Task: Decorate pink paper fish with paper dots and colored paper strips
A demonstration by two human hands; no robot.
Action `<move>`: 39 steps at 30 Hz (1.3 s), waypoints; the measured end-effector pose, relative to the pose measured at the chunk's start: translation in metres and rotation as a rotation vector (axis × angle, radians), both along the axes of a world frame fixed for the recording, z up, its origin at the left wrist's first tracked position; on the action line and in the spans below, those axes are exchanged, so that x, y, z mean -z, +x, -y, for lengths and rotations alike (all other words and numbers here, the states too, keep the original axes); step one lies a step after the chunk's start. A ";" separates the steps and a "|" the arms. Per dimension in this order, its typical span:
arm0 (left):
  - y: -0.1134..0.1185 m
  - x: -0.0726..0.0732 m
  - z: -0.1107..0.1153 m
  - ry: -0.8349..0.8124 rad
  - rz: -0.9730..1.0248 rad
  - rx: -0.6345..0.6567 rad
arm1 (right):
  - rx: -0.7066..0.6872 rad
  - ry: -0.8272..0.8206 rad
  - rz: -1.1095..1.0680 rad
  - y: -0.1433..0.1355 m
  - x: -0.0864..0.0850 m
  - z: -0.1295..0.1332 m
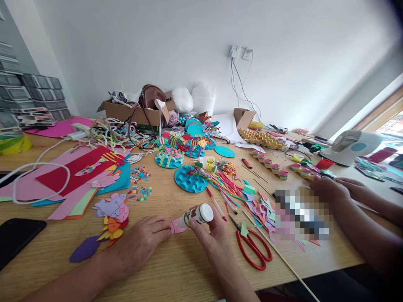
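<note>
My right hand (215, 239) is wrapped around a white glue bottle (193, 215), tipped with its nozzle down to the left. Under the nozzle lies a small pink paper cutout (178, 227) with a dark line on it. The fingertips of my left hand (143, 239), close together, press the cutout's left edge to the table. Left of that hand are overlapping fish cutouts (110, 206) in lilac, pink, orange and yellow, and a purple cutout (85, 248). Red-handled scissors (249, 240) lie right of my right hand, with a green scrap on them.
Another person's hands (330, 188) work at the right. A thin wooden stick (280, 253) crosses the table's front edge. Behind are paper scraps (260, 207), pens (216, 204) and a blue wavy disc (189, 179). A phone (17, 239) and coloured sheets (66, 174) lie left.
</note>
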State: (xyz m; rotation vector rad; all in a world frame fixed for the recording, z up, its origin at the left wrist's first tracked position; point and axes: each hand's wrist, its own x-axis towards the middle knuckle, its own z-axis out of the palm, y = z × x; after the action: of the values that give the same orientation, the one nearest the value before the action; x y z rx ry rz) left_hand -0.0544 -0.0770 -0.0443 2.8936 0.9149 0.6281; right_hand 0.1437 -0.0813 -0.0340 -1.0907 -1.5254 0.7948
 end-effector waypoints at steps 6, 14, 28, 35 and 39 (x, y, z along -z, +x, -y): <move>0.000 -0.001 0.000 0.032 0.009 0.003 | -0.023 0.006 -0.001 0.000 0.000 0.000; -0.002 0.006 -0.002 0.055 -0.010 -0.008 | -0.022 -0.027 0.031 0.001 -0.004 0.002; 0.000 0.001 0.000 -0.018 -0.024 -0.017 | -0.025 -0.029 0.039 0.000 -0.001 0.001; 0.001 0.001 -0.001 -0.022 -0.040 -0.019 | -0.042 -0.015 0.049 0.000 -0.002 0.001; 0.001 0.001 -0.001 -0.032 -0.051 -0.023 | -0.036 -0.017 0.058 0.001 -0.003 0.001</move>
State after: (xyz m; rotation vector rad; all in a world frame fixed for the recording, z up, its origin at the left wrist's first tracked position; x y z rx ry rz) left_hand -0.0539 -0.0761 -0.0457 2.8879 0.9556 0.5389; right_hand 0.1442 -0.0828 -0.0307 -1.1097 -1.5933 0.8082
